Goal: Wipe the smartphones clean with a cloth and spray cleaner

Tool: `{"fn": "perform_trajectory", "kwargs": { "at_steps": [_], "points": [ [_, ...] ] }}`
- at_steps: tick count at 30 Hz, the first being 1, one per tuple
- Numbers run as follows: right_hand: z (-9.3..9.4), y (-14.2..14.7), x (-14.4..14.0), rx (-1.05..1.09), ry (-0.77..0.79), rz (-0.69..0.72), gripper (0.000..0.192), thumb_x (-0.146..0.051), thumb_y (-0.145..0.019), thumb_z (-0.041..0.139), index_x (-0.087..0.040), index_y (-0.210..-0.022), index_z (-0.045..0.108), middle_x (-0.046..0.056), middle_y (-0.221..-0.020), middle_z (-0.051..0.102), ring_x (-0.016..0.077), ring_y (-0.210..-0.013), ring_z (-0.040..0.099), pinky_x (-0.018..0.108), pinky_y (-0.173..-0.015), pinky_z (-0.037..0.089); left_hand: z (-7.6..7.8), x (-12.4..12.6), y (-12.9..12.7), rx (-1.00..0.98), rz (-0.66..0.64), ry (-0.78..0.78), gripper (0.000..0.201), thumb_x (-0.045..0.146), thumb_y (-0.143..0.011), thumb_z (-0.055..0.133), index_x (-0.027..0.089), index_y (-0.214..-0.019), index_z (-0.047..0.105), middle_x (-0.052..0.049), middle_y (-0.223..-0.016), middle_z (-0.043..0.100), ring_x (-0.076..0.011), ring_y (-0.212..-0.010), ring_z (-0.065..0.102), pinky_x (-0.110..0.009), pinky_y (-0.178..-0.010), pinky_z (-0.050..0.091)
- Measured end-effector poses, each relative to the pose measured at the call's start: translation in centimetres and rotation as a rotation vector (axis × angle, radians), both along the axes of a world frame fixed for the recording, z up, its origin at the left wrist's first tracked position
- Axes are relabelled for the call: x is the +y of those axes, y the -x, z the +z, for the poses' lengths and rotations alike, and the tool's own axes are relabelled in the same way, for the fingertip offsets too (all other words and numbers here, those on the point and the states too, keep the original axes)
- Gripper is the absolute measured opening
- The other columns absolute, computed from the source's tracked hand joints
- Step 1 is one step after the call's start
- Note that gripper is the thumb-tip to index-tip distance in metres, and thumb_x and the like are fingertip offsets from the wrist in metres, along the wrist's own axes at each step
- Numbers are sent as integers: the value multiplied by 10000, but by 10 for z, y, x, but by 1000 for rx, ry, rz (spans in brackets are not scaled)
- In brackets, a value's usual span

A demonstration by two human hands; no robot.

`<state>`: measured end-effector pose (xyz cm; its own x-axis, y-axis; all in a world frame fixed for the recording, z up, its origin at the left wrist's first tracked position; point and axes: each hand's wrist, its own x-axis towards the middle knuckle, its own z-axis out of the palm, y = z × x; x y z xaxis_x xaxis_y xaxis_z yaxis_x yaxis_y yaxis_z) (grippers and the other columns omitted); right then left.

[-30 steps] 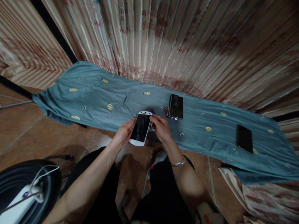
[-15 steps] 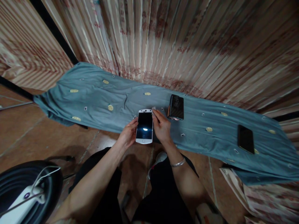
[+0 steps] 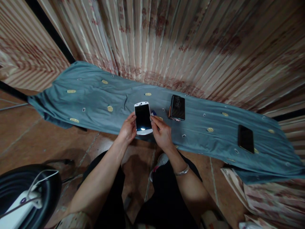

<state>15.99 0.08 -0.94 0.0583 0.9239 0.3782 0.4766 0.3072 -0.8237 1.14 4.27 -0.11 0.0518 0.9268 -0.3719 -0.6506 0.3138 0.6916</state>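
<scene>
A white smartphone (image 3: 143, 119), its dark screen facing up with a bright reflection low on it, is held above the cloth-covered bench (image 3: 128, 95). My left hand (image 3: 128, 129) grips its left edge, thumb at the side of the screen. At the right edge, my right hand (image 3: 162, 132) has its thumb and forefinger pinched together. A small blue and white piece (image 3: 153, 113) pokes out by those fingertips; its kind is too small to tell. To the right lies a stack of dark phones (image 3: 177, 107), the top screen looking cracked.
Another black phone (image 3: 246, 139) lies farther right on the bench. A pleated, flowered curtain (image 3: 152, 47) hangs behind. At lower left are a coiled black hose (image 3: 51, 190) and a white power strip (image 3: 16, 206) with a cable. Tiled floor (image 3: 100, 159) lies below.
Both hands have moved the white phone slightly up and away from me. The right fingertips have slid from its upper right corner down along the right edge. The blue and white piece now shows.
</scene>
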Motion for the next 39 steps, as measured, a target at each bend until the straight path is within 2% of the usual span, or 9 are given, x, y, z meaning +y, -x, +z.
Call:
{"fn": "perform_trajectory", "kwargs": {
  "at_steps": [4, 7, 10, 13, 17, 21, 28, 36, 39],
  "points": [
    [5, 3, -9, 62, 21, 33, 303, -299, -905, 558, -271, -1129, 760, 47, -1215, 745, 222, -1153, 685, 368, -1062, 497, -2, 7, 6, 8, 43, 21, 212, 42, -901, 495, 139, -966, 672, 4, -749, 725, -112, -744, 712, -262, -918, 549],
    [7, 1, -15, 117, 54, 41, 261, -299, -862, 609, -275, -1058, 779, 40, -1157, 765, 229, -1093, 704, 358, -997, 522, -4, 11, 9, 9, 45, -17, 234, 48, -881, 512, 151, -1024, 668, 4, -761, 725, -117, -736, 701, -259, -869, 561],
    [9, -5, -19, 162, 143, 1, 190, -321, -832, 654, -277, -953, 794, 18, -1003, 794, 221, -920, 726, 331, -869, 542, -6, 14, 9, 9, 57, -36, 238, 60, -864, 538, 166, -1036, 664, 9, -757, 724, -108, -675, 674, -237, -776, 566],
    [11, -14, -20, 154, 216, -48, 162, -383, -831, 669, -270, -825, 785, -15, -742, 753, 186, -680, 663, 287, -693, 497, -8, 14, 4, 15, 46, -50, 182, 72, -866, 567, 170, -978, 671, 17, -743, 715, -92, -635, 649, -213, -742, 549],
    [5, -22, -17, 169, 270, -42, 263, -463, -832, 672, -247, -703, 749, -39, -585, 640, 139, -581, 548, 246, -586, 389, -7, 14, -7, 13, 31, -84, 161, 79, -862, 589, 173, -961, 673, 22, -763, 719, -89, -653, 653, -224, -788, 542],
    [-6, -25, -14, 429, 391, 35, 360, -560, -767, 707, -214, -672, 728, -50, -568, 605, 106, -551, 500, 225, -545, 365, -4, 13, -22, 4, 6, -95, 178, 78, -875, 548, 171, -953, 677, 17, -789, 723, -99, -708, 664, -228, -810, 532],
    [-2, -31, -14, 865, 532, -54, 364, -503, -543, 857, -200, -700, 732, -32, -640, 706, 130, -630, 630, 235, -619, 487, -5, 14, -52, -3, -91, -158, 216, 133, -809, 621, 161, -1012, 690, -36, -912, 766, -184, -915, 714, -311, -897, 529],
    [-4, -49, -12, 984, 396, -273, 218, -401, -591, 796, -209, -657, 717, -3, -643, 736, 178, -635, 680, 276, -593, 524, 2, 15, -92, -39, -189, -147, 260, 118, -852, 566, 146, -1079, 687, -57, -998, 778, -198, -999, 713, -324, -908, 539],
    [-6, -63, -9, 916, 344, -318, 223, -414, -627, 772, -204, -666, 710, 8, -636, 729, 189, -646, 682, 286, -595, 522, -1, 10, -105, -23, -231, -145, 283, 151, -859, 603, 167, -1127, 694, -63, -1068, 766, -201, -1014, 703, -332, -910, 537]
  ]
}}
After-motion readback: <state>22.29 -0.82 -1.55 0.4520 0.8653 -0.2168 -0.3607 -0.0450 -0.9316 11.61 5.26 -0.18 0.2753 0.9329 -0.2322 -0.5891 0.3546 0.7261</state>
